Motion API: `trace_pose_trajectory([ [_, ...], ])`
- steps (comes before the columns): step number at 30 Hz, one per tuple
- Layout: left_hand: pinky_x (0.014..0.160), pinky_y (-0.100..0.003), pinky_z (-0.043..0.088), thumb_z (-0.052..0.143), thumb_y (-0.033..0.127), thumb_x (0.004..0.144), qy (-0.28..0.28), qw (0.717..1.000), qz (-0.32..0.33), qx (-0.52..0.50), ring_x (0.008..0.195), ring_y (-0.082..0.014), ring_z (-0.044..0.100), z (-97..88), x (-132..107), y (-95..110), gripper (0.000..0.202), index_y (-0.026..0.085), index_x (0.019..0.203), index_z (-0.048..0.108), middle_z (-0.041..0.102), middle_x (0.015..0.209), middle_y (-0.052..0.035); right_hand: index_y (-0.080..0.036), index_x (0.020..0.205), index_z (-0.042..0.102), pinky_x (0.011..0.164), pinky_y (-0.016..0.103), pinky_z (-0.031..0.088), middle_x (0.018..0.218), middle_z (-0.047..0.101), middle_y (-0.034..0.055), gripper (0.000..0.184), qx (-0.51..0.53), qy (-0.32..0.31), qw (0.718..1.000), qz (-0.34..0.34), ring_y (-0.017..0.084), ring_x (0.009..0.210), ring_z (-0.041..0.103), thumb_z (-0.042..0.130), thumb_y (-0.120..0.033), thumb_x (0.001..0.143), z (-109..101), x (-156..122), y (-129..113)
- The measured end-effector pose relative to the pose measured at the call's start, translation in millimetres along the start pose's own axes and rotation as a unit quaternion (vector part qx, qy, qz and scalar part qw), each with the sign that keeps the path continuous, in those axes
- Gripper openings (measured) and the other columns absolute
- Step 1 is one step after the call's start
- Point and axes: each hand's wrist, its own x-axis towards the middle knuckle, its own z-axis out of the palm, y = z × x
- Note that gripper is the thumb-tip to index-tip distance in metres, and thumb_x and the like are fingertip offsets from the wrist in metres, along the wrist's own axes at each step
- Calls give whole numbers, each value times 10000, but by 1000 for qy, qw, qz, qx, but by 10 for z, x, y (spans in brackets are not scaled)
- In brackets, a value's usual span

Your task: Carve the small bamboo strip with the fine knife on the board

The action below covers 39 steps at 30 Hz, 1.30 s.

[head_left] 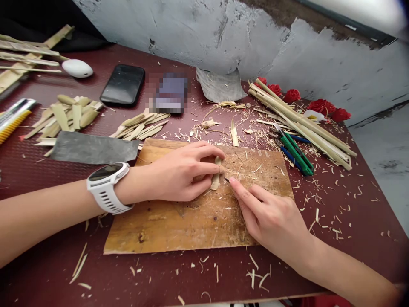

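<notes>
My left hand (188, 170), with a white watch (110, 187) on its wrist, presses a short pale strip of plant stalk (216, 181) onto a worn wooden board (166, 230). Its fingertips lie across the strip's upper part. To the right of the strip, my right hand (271, 213) is closed around a small tool, of which only a dark pointed tip (226, 180) shows past the fingers. That tip is close to the strip, apparently just short of touching it. The tool's handle is hidden in the hand.
Green utility knife (297, 153) and long stalks (303, 119) lie right, near red flowers (292, 95). Cut strips (143, 125), grey sandpaper (96, 147), a black phone (123, 84) and a yellow cutter (14, 121) lie left. Shavings litter the dark red table (153, 277); a wall (179, 30) stands behind.
</notes>
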Motion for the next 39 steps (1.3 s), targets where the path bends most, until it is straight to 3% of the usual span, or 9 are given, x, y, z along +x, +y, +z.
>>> trace_pose_trajectory([
  [5, 1102, -471, 562, 592, 143, 980, -8, 998, -26, -63, 1295, -283, 643, -49, -2, -26, 296, 170, 1226, 754, 640, 1402, -186, -186, 1443, 673, 522, 298, 350, 773, 660, -22, 403, 62, -8, 998, -28, 104, 576, 564, 551, -199, 1059, 0, 35, 109],
  [11, 1055, -406, 593, 613, 158, 1022, -34, 992, -18, -122, 1251, -231, 674, -136, 22, -116, 242, 213, 1198, 769, 647, 1395, -154, -196, 1419, 685, 514, 276, 315, 763, 664, -25, 381, 104, -16, 992, -66, 83, 570, 520, 552, -202, 1063, 6, 99, 227],
  [18, 1096, -423, 572, 603, 200, 1056, -55, 991, -13, -120, 1294, -249, 661, -164, 18, -144, 246, 199, 1229, 778, 635, 1427, -174, -182, 1422, 678, 514, 277, 313, 762, 620, -29, 381, 103, -17, 990, -92, 100, 564, 468, 553, -173, 1062, -12, 125, 262],
  [28, 1049, -343, 570, 606, 187, 1062, -56, 990, -4, -128, 1249, -205, 670, -155, 14, -187, 238, 200, 1240, 765, 628, 1402, -160, -194, 1441, 666, 531, 277, 348, 795, 617, -28, 398, 96, -24, 990, -97, 116, 611, 510, 563, -161, 1058, -6, 128, 262],
  [39, 1066, -361, 572, 607, 195, 1062, -51, 991, 11, -126, 1265, -233, 670, -121, -3, -224, 274, 193, 1288, 762, 621, 1417, -175, -189, 1457, 646, 535, 270, 338, 801, 612, -16, 419, 98, -32, 989, -104, 119, 611, 496, 532, -147, 1057, -2, 118, 292],
])
